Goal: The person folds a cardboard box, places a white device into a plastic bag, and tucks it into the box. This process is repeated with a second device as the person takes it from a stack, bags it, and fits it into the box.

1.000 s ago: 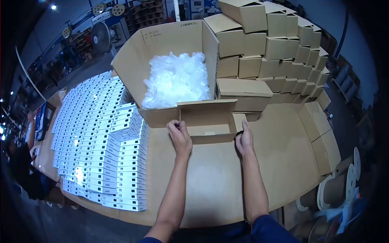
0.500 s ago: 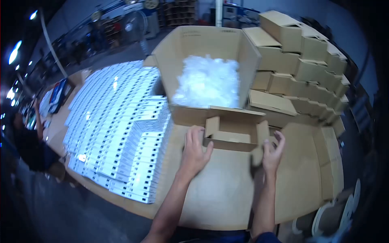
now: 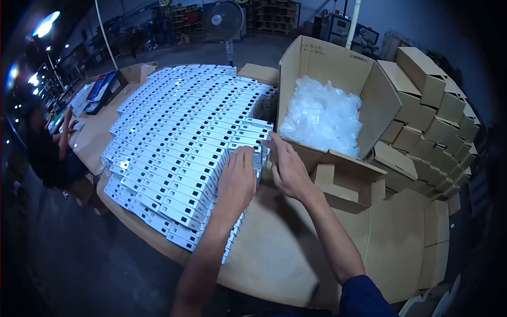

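My left hand point(image 3: 237, 177) rests against the near right end of the rows of slim white boxes point(image 3: 179, 140), its fingers stretched forward. Opposite it, my right hand point(image 3: 289, 168) is open, with fingers extended toward the right side of the same stack and thumb apart. A few white boxes lie between the two hands; neither hand visibly lifts one. Just right of my right hand stands a small open brown carton point(image 3: 346, 195) with its flaps up. Its visible inside shows bare cardboard.
Behind the small carton stands a large cardboard box point(image 3: 377, 87) holding clear plastic bags point(image 3: 322, 116). Folded brown cartons point(image 3: 428, 121) are stacked at the right. A fan point(image 3: 223, 21) stands beyond the table. Another person point(image 3: 45, 153) works at the far left.
Both hands have left the small carton's sides and moved left to the white boxes. The view has turned left, so the carton and large box appear farther right.
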`<action>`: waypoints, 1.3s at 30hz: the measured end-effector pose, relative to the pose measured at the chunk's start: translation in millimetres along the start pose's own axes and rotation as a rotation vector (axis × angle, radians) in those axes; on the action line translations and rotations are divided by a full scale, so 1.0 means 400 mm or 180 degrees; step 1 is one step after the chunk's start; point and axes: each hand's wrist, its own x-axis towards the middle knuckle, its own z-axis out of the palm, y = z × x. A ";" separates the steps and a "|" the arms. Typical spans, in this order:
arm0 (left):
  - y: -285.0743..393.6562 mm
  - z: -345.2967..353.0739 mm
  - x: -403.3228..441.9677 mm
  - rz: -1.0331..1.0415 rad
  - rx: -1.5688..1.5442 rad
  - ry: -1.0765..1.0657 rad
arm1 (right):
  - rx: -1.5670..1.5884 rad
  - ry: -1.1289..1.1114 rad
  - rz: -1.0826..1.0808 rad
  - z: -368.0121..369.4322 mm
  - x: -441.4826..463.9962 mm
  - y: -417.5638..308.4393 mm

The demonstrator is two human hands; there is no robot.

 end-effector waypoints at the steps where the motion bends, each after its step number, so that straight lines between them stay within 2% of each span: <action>1: -0.003 0.003 -0.003 -0.0026 0.0046 -0.0021 | -0.0043 -0.0064 -0.0009 0.000 0.009 -0.002; 9: -0.020 -0.008 -0.013 -0.0330 0.0481 -0.0170 | 0.0152 -0.0049 0.0203 0.009 0.013 -0.014; 13: 0.048 -0.070 -0.024 -0.0423 0.0194 0.0037 | 0.0424 0.0396 0.0097 -0.033 -0.043 -0.058; 14: 0.075 -0.082 -0.031 -0.0487 0.0219 0.0044 | 0.0619 0.0183 0.0705 -0.062 -0.074 -0.086; 17: 0.151 -0.105 -0.024 0.0086 0.0074 0.0242 | 0.3287 -0.0764 0.2163 -0.137 -0.127 -0.105; 18: 0.177 -0.104 -0.013 0.0276 -0.0179 0.0134 | 0.4017 -0.0338 0.1849 -0.132 -0.146 -0.119; 21: 0.233 -0.077 0.043 0.0703 -0.0751 -0.0215 | 0.4667 0.0405 0.1992 -0.158 -0.143 -0.093; 22: 0.244 -0.080 0.072 0.0570 -0.1032 -0.0318 | 0.4685 0.0454 0.1913 -0.165 -0.149 -0.061; 24: 0.253 -0.087 0.146 0.0289 -0.1578 -0.0559 | 0.3840 0.0387 0.1804 -0.237 -0.136 -0.038; 25: 0.233 -0.059 0.201 0.0422 -0.1632 -0.0384 | 0.3235 0.0217 0.1739 -0.277 -0.126 -0.015; 26: 0.224 -0.026 0.258 0.0206 -0.1703 -0.0380 | 0.3507 0.0448 0.1615 -0.287 -0.115 0.023; 27: 0.213 0.013 0.316 -0.0011 -0.1776 -0.0372 | 0.2920 0.0617 0.1418 -0.314 -0.092 0.049; 29: 0.159 0.147 0.438 0.0408 -0.1473 -0.0225 | 0.1510 0.0720 0.1532 -0.385 -0.043 0.103; 31: 0.135 0.258 0.550 0.0713 -0.0995 -0.0204 | 0.0508 0.0987 0.1400 -0.431 0.010 0.161; 34: 0.079 0.416 0.666 0.1513 -0.0512 -0.0182 | 0.0188 0.1377 0.1393 -0.449 0.052 0.254; 37: 0.057 0.485 0.745 0.1639 -0.0267 -0.0720 | 0.0121 0.1616 0.1472 -0.449 0.082 0.313; 39: 0.051 0.495 0.782 0.1593 -0.0509 -0.0517 | 0.0107 0.1666 0.1500 -0.454 0.095 0.342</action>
